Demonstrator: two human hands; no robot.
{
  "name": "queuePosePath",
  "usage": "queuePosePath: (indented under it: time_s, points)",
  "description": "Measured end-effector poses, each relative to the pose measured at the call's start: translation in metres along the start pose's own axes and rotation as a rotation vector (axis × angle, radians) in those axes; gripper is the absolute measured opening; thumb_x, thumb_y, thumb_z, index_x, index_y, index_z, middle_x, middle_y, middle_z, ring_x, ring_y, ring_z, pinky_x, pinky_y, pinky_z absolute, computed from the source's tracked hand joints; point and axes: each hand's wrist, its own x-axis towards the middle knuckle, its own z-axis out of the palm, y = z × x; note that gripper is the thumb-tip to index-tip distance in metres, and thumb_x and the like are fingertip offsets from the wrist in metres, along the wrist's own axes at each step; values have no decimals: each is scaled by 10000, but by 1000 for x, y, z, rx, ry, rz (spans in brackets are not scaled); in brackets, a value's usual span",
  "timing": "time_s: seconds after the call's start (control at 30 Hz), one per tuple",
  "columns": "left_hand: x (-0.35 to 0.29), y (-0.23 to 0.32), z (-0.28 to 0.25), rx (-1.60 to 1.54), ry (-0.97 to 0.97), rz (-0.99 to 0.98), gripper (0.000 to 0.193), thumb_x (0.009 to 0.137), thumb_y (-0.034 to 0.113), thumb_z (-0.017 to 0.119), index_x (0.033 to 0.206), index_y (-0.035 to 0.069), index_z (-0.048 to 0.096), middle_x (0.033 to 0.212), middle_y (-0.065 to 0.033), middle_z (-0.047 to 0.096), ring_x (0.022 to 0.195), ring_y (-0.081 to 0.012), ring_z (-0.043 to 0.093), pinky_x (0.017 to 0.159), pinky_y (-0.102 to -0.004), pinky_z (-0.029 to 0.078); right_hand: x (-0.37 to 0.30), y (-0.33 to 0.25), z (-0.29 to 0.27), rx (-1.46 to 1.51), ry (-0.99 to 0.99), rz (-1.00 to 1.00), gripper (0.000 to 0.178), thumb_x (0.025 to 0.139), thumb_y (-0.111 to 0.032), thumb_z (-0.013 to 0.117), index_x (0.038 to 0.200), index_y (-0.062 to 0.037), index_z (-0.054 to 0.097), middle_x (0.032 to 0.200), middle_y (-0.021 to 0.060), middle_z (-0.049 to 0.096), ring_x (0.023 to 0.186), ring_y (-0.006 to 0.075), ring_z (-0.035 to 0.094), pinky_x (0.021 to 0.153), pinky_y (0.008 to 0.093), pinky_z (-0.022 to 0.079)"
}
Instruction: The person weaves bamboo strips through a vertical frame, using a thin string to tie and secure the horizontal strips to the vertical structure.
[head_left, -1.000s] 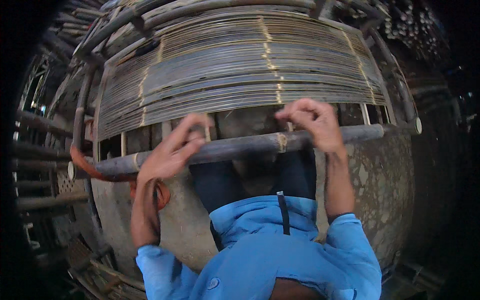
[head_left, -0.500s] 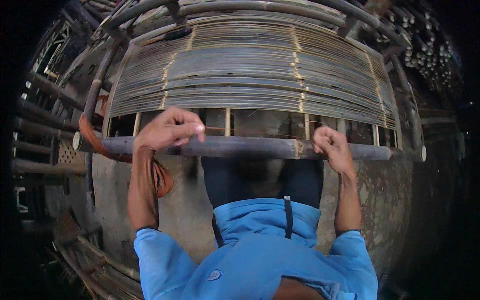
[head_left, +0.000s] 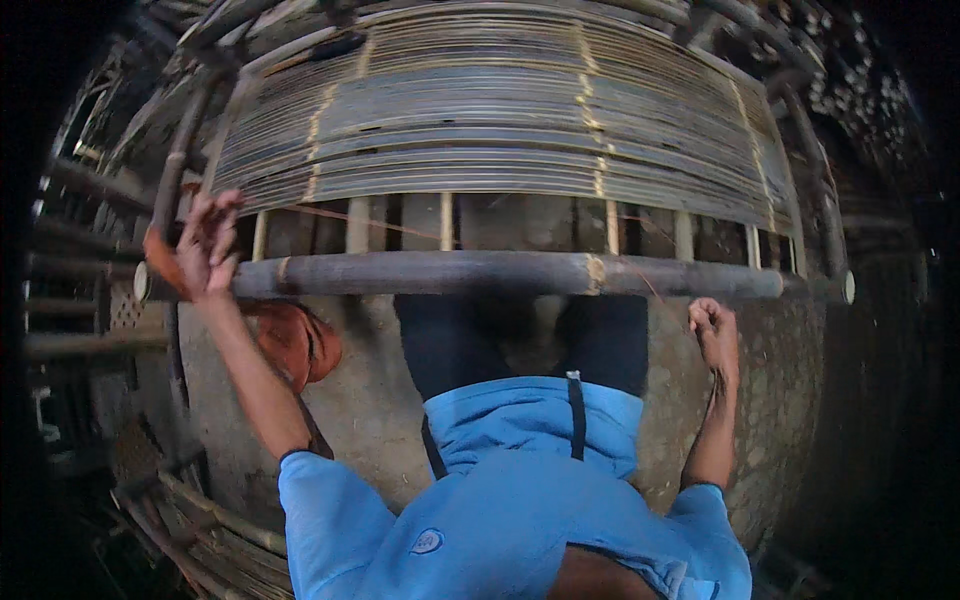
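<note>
A panel of thin slats [head_left: 455, 115], bound by pale yellow lashings, lies across a bamboo frame before me. Near the left end of the front bamboo pole [head_left: 450, 273], my left hand [head_left: 208, 245] is raised, slightly blurred, its fingers curled. A thin orange string [head_left: 365, 221] runs straight from its fingertips along the slats' near edge. The middle of the string is hard to follow. On the right, a stretch of it passes over the pole toward my right hand [head_left: 713, 328], which is closed in a pinch below and in front of the pole.
Orange strips [head_left: 162, 258] hang over the pole's left end, beside my left hand. A rounded orange thing [head_left: 298, 345] shows below the pole. Bamboo posts [head_left: 815, 170] flank the panel, and more bamboo poles [head_left: 225, 515] lie at lower left.
My left hand has moved left from the pole's left-middle to its left end. My right hand has come down and right, off the pole. The string now stretches wider.
</note>
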Motion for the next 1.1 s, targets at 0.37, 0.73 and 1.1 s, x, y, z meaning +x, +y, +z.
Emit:
queuePosePath:
  time_s: [0.37, 0.73, 1.1]
  points:
    - [18, 40, -282, 79, 208, 322, 450, 1012, 152, 525, 1436, 15, 464, 1376, -128, 572, 952, -178, 638, 806, -322, 500, 4, 58, -24, 84, 88, 43, 216, 956, -185, 611, 831, -9, 614, 707, -29, 548, 641, 79, 464, 590, 270, 377]
    - [8, 43, -245, -536, 256, 192, 241, 973, 86, 600, 1187, -18, 635, 780, -54, 556, 818, -198, 593, 735, -314, 511, 2, 224, -122, -235, 315, 241, 291, 932, -270, 663, 877, 15, 664, 739, 82, 630, 647, 186, 557, 681, 389, 476]
    - [17, 33, -143, -305, 272, 251, 424, 962, -1, 583, 1374, -26, 485, 1127, -212, 659, 969, -237, 644, 842, -334, 579, -47, 298, -199, -625, 452, 451, 314, 864, -302, 688, 1050, -49, 703, 1061, 213, 692, 1028, 413, 645, 823, 466, 502]
